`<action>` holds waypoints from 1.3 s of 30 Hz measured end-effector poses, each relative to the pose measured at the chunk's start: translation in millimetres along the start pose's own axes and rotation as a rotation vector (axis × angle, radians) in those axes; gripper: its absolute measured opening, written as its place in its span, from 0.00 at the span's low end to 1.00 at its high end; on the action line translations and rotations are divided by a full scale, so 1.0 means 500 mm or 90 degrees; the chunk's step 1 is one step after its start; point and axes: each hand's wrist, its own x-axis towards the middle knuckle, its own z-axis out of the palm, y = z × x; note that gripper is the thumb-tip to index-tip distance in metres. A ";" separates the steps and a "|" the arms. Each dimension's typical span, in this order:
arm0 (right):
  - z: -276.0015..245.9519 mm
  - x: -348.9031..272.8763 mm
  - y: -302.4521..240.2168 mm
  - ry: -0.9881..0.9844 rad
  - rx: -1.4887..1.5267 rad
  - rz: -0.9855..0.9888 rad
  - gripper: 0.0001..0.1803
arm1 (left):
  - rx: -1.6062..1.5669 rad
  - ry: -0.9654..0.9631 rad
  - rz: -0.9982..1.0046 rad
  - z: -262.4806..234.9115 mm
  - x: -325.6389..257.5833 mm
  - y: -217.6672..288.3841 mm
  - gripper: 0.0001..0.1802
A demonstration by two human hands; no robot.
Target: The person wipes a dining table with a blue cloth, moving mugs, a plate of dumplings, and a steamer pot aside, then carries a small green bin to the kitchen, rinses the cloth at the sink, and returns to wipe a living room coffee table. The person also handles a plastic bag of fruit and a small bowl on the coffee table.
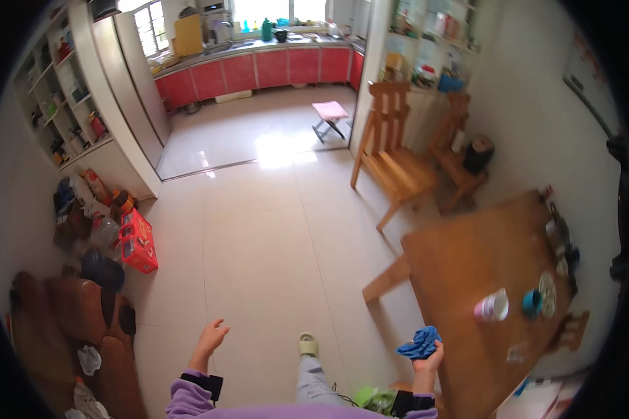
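Observation:
My right hand point(430, 359) grips a crumpled blue cloth point(421, 343), held up beside the near left edge of the wooden table point(468, 237). Nothing is in my left hand point(213, 337), which hangs over the tiled floor with its fingers apart. Purple sleeves and dark wrist bands show on both forearms. Below, one foot in a pale green slipper point(307, 345) is on the floor. Something bright green point(376, 399) shows low down near my right forearm, partly cut off by the lower edge.
On the table stand a pink and white cup point(491, 305) and a teal cup point(532, 302). Wooden chairs point(396, 171) stand beyond it. At left are a red box point(138, 241) and a brown leather sofa point(84, 314). A pink stool point(330, 112) stands before red kitchen cabinets point(237, 73).

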 end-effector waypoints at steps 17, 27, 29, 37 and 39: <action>1.769 0.259 0.945 -0.508 0.031 0.475 0.17 | -0.630 -0.268 0.339 -0.365 0.663 0.933 0.32; 2.326 0.668 1.132 -0.393 0.175 0.376 0.17 | -0.537 0.070 0.433 -0.473 1.166 1.320 0.16; 2.427 0.775 1.163 -0.408 0.212 0.342 0.17 | -0.596 -0.024 0.374 -0.496 1.302 1.388 0.17; 2.854 1.070 1.335 -0.326 -0.207 -0.491 0.19 | -0.750 -0.088 0.232 -0.600 1.668 1.639 0.17; 2.928 1.133 1.400 -0.437 -0.487 -0.902 0.26 | -0.755 -0.081 0.192 -0.640 1.757 1.695 0.18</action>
